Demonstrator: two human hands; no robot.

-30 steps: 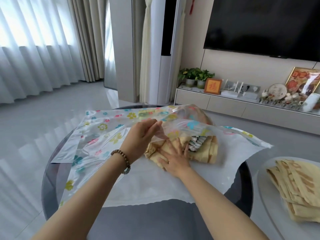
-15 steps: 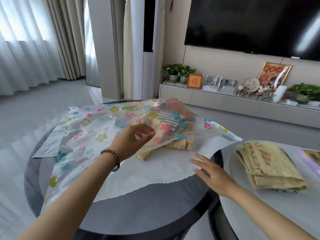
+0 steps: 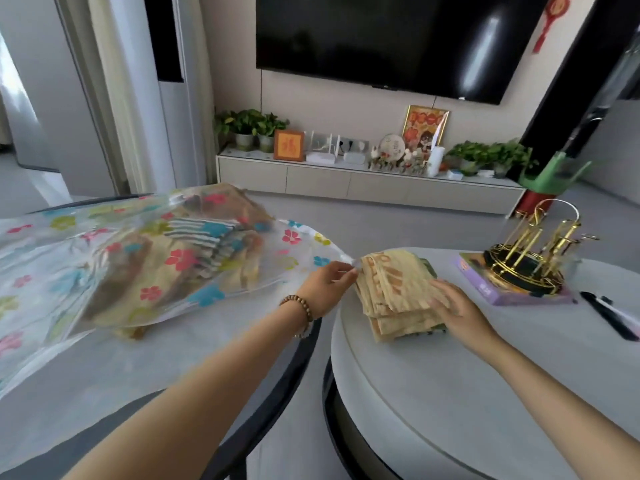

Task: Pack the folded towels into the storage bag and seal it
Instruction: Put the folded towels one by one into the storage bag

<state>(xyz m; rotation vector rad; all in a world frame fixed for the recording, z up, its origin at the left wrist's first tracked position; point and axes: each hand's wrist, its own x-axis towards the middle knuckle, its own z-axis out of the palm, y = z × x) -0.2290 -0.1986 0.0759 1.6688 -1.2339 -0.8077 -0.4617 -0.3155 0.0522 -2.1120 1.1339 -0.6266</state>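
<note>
Tan towels (image 3: 394, 292) under spread right hand (image 3: 453, 311)

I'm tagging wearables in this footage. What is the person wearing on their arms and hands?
Both forearms are bare, with no sleeves in view. The left hand has a bracelet of round brown beads at the wrist. The right hand shows no gloves, rings or watch.

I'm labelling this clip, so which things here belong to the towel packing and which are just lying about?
Part of the job:
storage bag, towels already inside
folded towel stack
left hand at the stack's edge
right hand on the stack

Lying about:
gold rack
purple box
black pen
</note>
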